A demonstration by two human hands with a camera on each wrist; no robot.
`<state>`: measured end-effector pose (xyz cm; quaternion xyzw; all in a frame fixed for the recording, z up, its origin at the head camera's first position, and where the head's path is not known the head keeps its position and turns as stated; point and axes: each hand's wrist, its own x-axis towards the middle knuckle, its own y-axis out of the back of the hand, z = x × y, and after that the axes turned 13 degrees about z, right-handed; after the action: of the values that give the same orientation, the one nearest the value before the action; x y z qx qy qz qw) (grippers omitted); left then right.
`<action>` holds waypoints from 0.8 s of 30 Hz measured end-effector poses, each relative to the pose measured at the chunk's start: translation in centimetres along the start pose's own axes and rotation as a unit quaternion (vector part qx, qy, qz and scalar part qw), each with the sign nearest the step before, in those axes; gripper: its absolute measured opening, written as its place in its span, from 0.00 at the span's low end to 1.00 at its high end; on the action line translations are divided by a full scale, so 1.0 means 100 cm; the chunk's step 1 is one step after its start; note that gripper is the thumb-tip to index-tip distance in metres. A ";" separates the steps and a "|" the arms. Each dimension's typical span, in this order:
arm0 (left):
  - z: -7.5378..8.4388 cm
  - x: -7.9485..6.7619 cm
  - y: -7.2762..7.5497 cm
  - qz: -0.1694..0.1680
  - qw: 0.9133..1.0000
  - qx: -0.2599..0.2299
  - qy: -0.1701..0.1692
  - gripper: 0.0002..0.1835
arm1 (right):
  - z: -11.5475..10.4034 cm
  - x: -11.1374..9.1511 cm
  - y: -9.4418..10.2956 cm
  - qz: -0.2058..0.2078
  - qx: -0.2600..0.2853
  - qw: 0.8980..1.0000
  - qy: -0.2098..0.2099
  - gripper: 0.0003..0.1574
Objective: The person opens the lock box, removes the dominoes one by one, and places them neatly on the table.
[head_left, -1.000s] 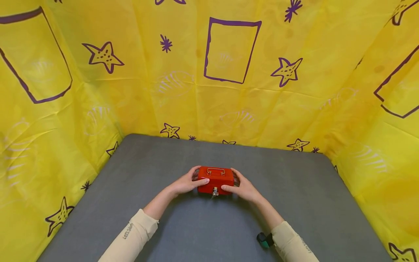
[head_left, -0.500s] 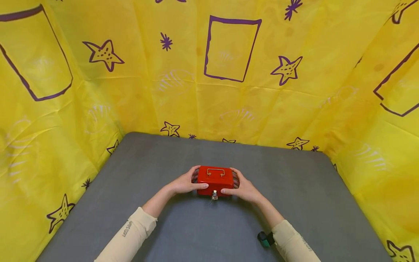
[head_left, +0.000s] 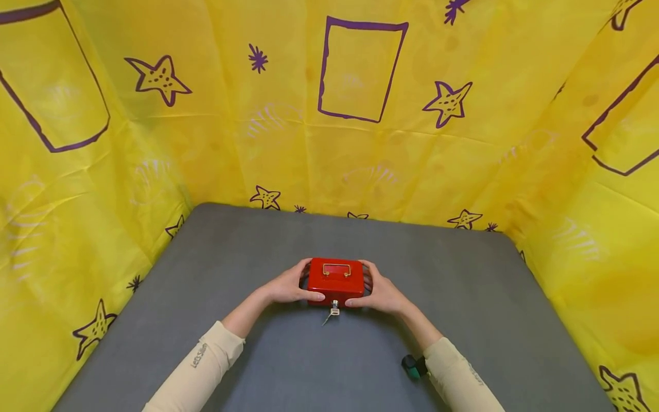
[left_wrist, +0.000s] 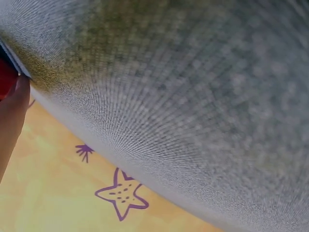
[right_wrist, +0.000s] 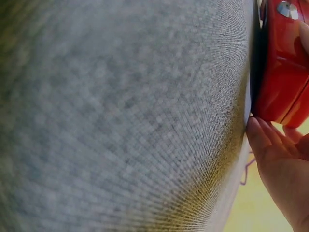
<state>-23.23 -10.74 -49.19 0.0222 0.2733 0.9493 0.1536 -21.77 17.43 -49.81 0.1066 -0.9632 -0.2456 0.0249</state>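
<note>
Both ends covered here: the left hand [head_left: 286, 287] and the right hand [head_left: 385, 292] grip the red metal cash box [head_left: 336, 281], 2 thumbs along its front, the other fingers curled round its sides. It sits mid-tabletop [head_left: 309, 366], upright, wire handle [head_left: 337, 264] on the lid, keys [head_left: 334, 312] dangling at the front lock between those thumbs!

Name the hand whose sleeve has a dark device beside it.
The right hand: the dark device sits beside its sleeve; the left sleeve has none visible.
</note>
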 end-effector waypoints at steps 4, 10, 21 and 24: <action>0.002 -0.001 0.000 0.001 1.000 0.009 -0.011 0.54 | 0.001 0.001 -0.001 -0.001 0.000 1.000 0.011 0.64; 0.002 -0.004 -0.001 0.002 0.999 0.034 -0.019 0.57 | 0.002 0.000 -0.001 -0.004 -0.006 1.000 0.024 0.65; 0.000 -0.005 -0.003 0.003 0.999 0.036 -0.013 0.58 | 0.003 0.000 -0.002 -0.014 -0.007 0.999 0.049 0.69; 0.000 -0.005 -0.004 0.001 1.000 0.028 -0.010 0.58 | 0.003 0.000 0.000 -0.015 -0.005 0.999 0.052 0.71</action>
<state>-22.70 -10.57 -49.35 0.0367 0.2983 0.9411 0.1550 -21.77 17.55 -50.12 0.1337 -0.9575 -0.2453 0.0715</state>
